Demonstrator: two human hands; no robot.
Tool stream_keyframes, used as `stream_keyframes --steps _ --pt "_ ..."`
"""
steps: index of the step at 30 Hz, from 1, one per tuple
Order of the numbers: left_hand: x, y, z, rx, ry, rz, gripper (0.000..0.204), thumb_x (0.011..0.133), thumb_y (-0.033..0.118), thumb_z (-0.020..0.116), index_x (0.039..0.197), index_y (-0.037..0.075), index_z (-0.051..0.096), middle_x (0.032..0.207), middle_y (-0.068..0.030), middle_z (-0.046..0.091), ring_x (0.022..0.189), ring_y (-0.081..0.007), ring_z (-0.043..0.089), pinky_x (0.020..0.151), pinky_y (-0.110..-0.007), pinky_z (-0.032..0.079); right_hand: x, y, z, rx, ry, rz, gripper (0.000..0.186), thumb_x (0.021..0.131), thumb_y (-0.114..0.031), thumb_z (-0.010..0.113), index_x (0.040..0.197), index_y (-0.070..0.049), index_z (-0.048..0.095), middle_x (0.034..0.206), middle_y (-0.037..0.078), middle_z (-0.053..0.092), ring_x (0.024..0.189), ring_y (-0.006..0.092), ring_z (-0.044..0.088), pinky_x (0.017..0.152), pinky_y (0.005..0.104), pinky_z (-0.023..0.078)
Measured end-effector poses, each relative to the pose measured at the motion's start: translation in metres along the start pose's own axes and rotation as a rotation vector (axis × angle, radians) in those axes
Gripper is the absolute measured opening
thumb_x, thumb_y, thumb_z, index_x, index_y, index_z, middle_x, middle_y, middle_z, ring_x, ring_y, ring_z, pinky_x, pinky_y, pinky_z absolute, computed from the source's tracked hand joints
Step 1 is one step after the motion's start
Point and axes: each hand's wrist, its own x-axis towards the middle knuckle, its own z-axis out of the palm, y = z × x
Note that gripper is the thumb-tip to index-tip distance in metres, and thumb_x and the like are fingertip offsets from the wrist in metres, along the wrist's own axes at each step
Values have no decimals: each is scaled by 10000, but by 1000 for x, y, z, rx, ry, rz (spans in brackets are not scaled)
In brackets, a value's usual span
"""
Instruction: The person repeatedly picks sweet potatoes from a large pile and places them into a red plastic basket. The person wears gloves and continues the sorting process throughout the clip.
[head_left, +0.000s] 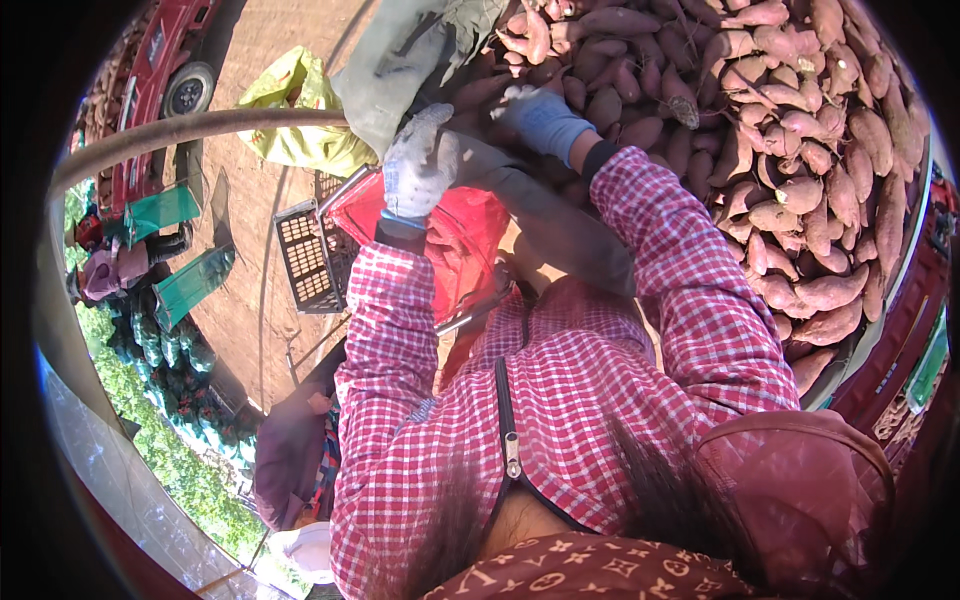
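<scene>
My left hand (418, 160), in a whitish, soiled glove, hovers above a red mesh bag (460, 245). Its fingers are bent but apart from the thumb, with nothing visible between them. Close by it hangs a grey-green sheet (390, 75). My right hand (548, 120), in a blue-grey glove, reaches over the left edge of a big heap of sweet potatoes (800, 195). Its fingers look stretched and apart next to a shaded sweet potato (480, 92); I see nothing gripped. The bag spreads open below my left hand, with reddish contents showing through.
A curved pole (220, 122) crosses at the left beside a yellow-green sack (300, 110). A black plastic crate (305, 258) stands by the red bag. Another person (290, 450) is close at lower left. A red vehicle (160, 80) is farther off.
</scene>
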Motion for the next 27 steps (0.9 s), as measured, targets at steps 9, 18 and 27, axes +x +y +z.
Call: stream_keyframes --steps 9,18,27 --pt "-47 41 17 -850 200 -429 531 1105 335 472 1534 21 458 1479 -168 561 1306 -265 592 1112 -406 480 -96 -19 -138 1446 344 344 601 830 -151 866 1401 -129 680 1214 113 718 1057 176 688 942 334 567" --pt "-178 -3 -39 -1131 501 -1135 916 986 726 497 1653 126 309 1573 -207 450 1459 -396 436 1170 -537 393 -61 -176 -84 1124 23 -27 591 892 -346 749 1423 -126 613 1369 224 635 1214 405 647 1017 469 529" --pt "-284 -81 8 -1030 452 -1298 851 993 701 521 1622 142 393 1649 -176 363 1511 -348 361 1235 -531 268 49 -11 6 146 173 195 560 907 -274 651 1443 -141 553 1427 148 635 1333 396 571 1073 554 467"
